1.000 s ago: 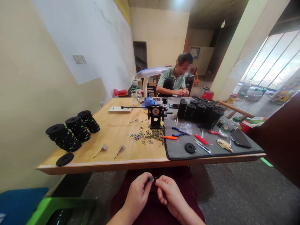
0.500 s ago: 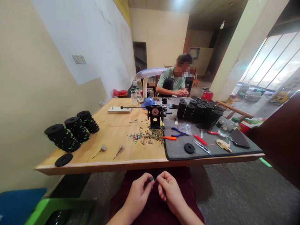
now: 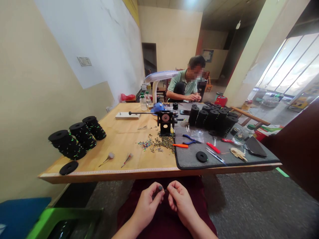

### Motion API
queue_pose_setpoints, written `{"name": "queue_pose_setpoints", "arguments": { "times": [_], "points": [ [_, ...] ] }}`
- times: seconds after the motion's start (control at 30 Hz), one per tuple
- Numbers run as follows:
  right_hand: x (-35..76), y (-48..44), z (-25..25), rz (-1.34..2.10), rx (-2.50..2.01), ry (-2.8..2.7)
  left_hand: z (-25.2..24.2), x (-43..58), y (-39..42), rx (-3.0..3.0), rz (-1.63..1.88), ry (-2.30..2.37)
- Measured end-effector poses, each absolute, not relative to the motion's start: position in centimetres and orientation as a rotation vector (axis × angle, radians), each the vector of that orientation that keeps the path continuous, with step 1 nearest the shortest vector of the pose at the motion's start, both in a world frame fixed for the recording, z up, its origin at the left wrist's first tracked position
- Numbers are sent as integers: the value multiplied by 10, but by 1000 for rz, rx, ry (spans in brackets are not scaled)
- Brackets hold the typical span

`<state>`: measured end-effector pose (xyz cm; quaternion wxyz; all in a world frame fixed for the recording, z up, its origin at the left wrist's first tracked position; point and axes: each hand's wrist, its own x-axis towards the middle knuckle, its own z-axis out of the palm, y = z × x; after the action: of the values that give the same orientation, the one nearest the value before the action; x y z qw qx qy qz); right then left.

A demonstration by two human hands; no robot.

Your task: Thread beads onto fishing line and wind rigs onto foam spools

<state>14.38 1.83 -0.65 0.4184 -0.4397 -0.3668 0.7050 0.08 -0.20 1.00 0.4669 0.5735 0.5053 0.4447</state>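
Small dark piece sits pinched between closed fingertips of left hand and right hand, below the table, loose beads lying unused.

Two bare hands in shot, the left hand and the right hand, uncovered from the fingers back. The forearms behind them run bare right down to the bottom of the picture. Under them, the clothing: a dark maroon garment across the lap, plain cloth with a matte look. It shows from just below the near edge of the bench and spreads out on both sides of the wrists. Trousers, skirt or apron, the view does not tell.
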Motion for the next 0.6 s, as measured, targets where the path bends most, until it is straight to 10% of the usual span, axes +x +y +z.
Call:
{"name": "queue_pose_setpoints", "arguments": {
  "times": [0.6],
  "points": [
    [144, 14, -3, 1610, -1186, -1219, 19, 0, -3, 1465, 1134, 1323]
  ]
}}
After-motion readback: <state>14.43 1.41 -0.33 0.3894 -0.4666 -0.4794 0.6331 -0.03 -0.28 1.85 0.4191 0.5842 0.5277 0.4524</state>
